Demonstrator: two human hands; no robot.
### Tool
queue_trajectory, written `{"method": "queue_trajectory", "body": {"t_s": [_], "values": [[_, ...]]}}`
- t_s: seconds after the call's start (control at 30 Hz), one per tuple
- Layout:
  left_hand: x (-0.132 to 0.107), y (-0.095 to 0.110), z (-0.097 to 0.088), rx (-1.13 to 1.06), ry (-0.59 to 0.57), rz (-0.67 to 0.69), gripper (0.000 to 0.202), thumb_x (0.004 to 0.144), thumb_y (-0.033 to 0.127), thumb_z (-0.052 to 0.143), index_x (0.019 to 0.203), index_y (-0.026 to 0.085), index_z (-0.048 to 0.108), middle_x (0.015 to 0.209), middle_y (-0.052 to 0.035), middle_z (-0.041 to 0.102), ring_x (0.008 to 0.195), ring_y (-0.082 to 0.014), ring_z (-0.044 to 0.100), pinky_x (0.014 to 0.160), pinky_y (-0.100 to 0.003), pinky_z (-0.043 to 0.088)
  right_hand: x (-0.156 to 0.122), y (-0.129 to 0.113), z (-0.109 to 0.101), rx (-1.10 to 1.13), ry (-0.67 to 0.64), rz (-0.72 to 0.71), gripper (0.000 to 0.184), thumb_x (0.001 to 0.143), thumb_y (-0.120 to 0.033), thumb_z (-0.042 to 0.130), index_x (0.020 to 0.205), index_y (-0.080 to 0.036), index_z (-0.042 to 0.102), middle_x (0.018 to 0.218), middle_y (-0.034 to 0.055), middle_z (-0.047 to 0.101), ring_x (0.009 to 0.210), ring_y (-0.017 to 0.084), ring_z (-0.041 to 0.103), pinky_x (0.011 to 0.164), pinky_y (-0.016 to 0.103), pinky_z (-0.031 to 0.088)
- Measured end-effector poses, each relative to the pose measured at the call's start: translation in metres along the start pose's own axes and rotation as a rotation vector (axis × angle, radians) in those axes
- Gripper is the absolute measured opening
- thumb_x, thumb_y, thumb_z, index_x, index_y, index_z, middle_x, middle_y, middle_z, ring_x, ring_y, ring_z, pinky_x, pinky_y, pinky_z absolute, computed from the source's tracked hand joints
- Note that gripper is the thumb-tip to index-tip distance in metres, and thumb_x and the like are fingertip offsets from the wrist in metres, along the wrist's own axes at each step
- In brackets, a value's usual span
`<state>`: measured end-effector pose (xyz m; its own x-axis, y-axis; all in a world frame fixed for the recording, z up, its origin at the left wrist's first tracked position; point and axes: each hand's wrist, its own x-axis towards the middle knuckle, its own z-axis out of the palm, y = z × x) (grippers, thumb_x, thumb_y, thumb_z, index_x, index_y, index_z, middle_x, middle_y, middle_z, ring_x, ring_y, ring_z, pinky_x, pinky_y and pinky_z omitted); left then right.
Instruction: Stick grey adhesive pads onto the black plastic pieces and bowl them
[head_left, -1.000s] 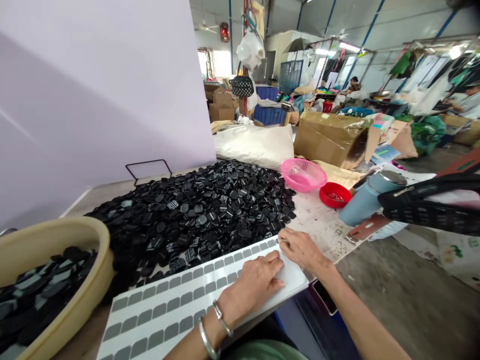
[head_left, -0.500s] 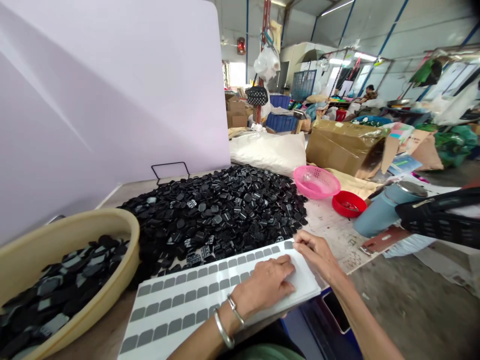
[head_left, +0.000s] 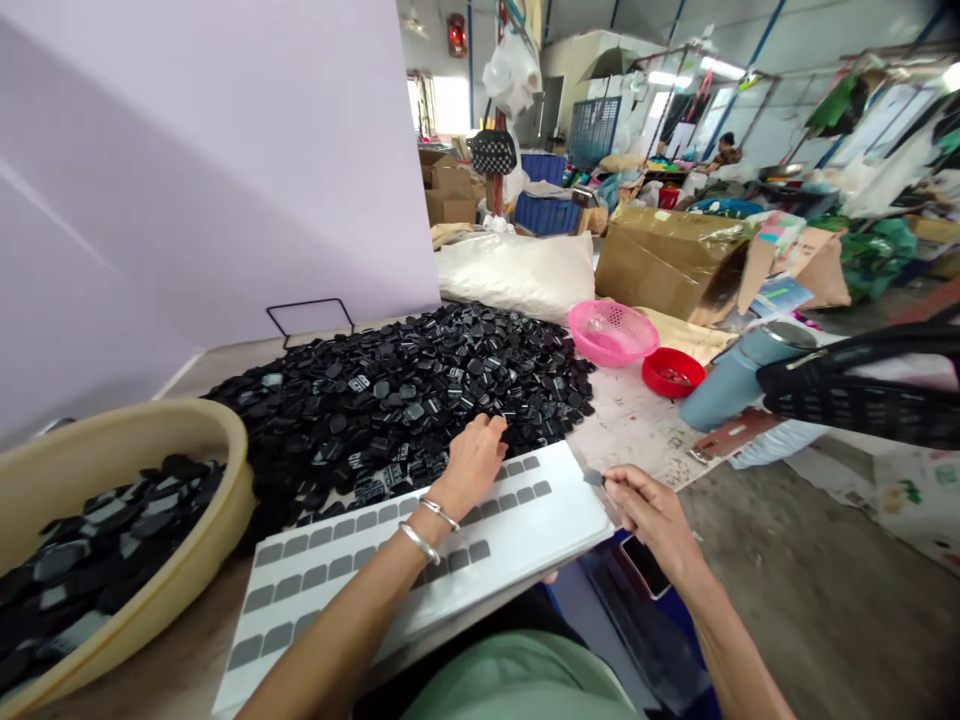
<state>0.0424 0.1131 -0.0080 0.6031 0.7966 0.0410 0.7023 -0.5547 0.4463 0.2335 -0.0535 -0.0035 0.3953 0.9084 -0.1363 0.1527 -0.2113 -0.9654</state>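
A white sheet [head_left: 525, 545] with rows of grey rounded stickers lies in front of me on top of other sheets. My right hand [head_left: 649, 510] pinches one loose grey sticker [head_left: 594, 478] just off the sheet's right end. Over the sheet's far edge reaches my left hand [head_left: 476, 460], wearing two bangles on the wrist. Its fingers are curled at the near side of a pile of small black plastic pieces [head_left: 420, 385]. The fingertips are partly hidden among the pieces, so what they grip cannot be made out.
At left stands a cream tub [head_left: 236, 450] holding more black pieces. A pink basket [head_left: 615, 335], a red bowl [head_left: 671, 373] and a blue flask [head_left: 739, 375] stand to the right. Behind them is a cardboard box [head_left: 664, 265]. A person [head_left: 726, 152] sits far back.
My left hand has left the sheet and moved up to the black pile. My right hand has peeled the end sticker from the top row and drawn it right. The view has shifted slightly.
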Motion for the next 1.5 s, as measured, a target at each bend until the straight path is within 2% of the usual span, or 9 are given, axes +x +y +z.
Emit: {"method": "queue_trajectory", "body": {"t_s": [0.23, 0.43, 0.57, 0.73, 0.93, 1.07, 1.2, 1.3, 1.5], "values": [[0.002, 0.003, -0.011, -0.205, 0.056, -0.004, 0.019, 0.078, 0.015, 0.056, 0.096, 0.018, 0.055, 0.093, -0.0048, 0.057, 0.092, -0.0216, 0.056, 0.084, -0.035, 0.041, 0.002, -0.001, 0.015, 0.018, -0.046, -0.04, 0.029, 0.082, -0.043, 0.055, 0.095, -0.018, 0.061, 0.055, -0.0061, 0.042, 0.047, 0.01, 0.037, 0.043, 0.021, 0.027], [-0.039, 0.015, -0.026, -0.62, -0.033, -0.061, 0.018, 0.079, 0.024, 0.057, 0.093, 0.019, 0.047, 0.065, 0.0059, 0.05, 0.056, -0.0109, 0.051, 0.052, -0.022, 0.04, -0.01, -0.005, 0.038, 0.126, -0.092, -0.066, 0.032, 0.081, -0.04, 0.057, 0.105, -0.019, 0.064, 0.071, -0.0023, 0.051, 0.051, 0.009, 0.044, 0.042, 0.02, 0.031], [-0.083, 0.02, -0.018, -1.197, -0.157, -0.235, 0.029, 0.07, 0.018, 0.063, 0.095, 0.018, 0.05, 0.065, 0.0069, 0.049, 0.05, -0.0066, 0.044, 0.049, -0.019, 0.036, -0.026, -0.01, 0.057, 0.207, -0.289, 0.007, 0.037, 0.08, -0.033, 0.057, 0.115, -0.022, 0.064, 0.081, -0.0013, 0.053, 0.05, 0.006, 0.046, 0.042, 0.019, 0.031], [-0.111, 0.019, -0.008, -1.253, -0.15, -0.293, 0.038, 0.064, 0.013, 0.071, 0.1, 0.015, 0.059, 0.074, 0.0027, 0.055, 0.06, -0.0071, 0.045, 0.055, -0.02, 0.035, -0.035, -0.02, 0.071, 0.222, -0.593, 0.12, 0.047, 0.075, -0.023, 0.057, 0.121, -0.023, 0.062, 0.072, -0.0044, 0.05, 0.045, 0.004, 0.044, 0.039, 0.016, 0.028], [-0.116, 0.023, -0.015, -1.419, -0.233, -0.342, 0.042, 0.065, 0.019, 0.072, 0.104, 0.012, 0.058, 0.06, 0.0062, 0.05, 0.05, -0.0047, 0.042, 0.049, -0.019, 0.032, -0.033, -0.011, 0.063, 0.212, -0.699, 0.204, 0.049, 0.072, -0.026, 0.059, 0.121, -0.022, 0.06, 0.078, -0.0027, 0.053, 0.042, 0.003, 0.044, 0.035, 0.015, 0.025], [-0.116, 0.027, -0.016, -1.479, -0.198, -0.363, 0.04, 0.062, 0.017, 0.074, 0.098, 0.013, 0.057, 0.063, 0.0052, 0.057, 0.045, -0.0048, 0.049, 0.045, -0.017, 0.034, -0.037, -0.008, 0.064, 0.137, -0.471, 0.006, 0.039, 0.082, -0.032, 0.054, 0.118, -0.021, 0.06, 0.078, -0.0013, 0.052, 0.048, 0.006, 0.045, 0.04, 0.018, 0.032], [-0.116, 0.03, -0.018, -1.495, -0.213, -0.369, 0.039, 0.062, 0.016, 0.074, 0.096, 0.014, 0.055, 0.07, 0.0013, 0.065, 0.043, -0.0067, 0.056, 0.04, -0.016, 0.033, -0.04, -0.015, 0.068, -0.168, -0.208, -0.319, 0.026, 0.092, -0.029, 0.046, 0.111, -0.022, 0.062, 0.084, 0.0029, 0.058, 0.072, 0.016, 0.057, 0.065, 0.027, 0.046], [-0.116, 0.031, -0.018, -1.499, -0.217, -0.376, 0.04, 0.061, 0.017, 0.075, 0.096, 0.014, 0.055, 0.081, -0.003, 0.068, 0.042, -0.0065, 0.057, 0.039, -0.016, 0.033, -0.041, -0.018, 0.071, -0.287, -0.19, -0.453, 0.024, 0.094, -0.025, 0.042, 0.109, -0.023, 0.06, 0.087, 0.0046, 0.06, 0.081, 0.018, 0.059, 0.073, 0.029, 0.046], [-0.117, 0.032, -0.016, -1.477, -0.211, -0.4, 0.039, 0.062, 0.015, 0.071, 0.097, 0.013, 0.055, 0.062, 0.0022, 0.063, 0.041, -0.0069, 0.055, 0.039, -0.016, 0.034, -0.044, -0.015, 0.073, -0.361, -0.235, -0.507, 0.027, 0.096, -0.021, 0.038, 0.114, -0.026, 0.058, 0.087, 0.0036, 0.059, 0.077, 0.017, 0.058, 0.068, 0.028, 0.047]]}}
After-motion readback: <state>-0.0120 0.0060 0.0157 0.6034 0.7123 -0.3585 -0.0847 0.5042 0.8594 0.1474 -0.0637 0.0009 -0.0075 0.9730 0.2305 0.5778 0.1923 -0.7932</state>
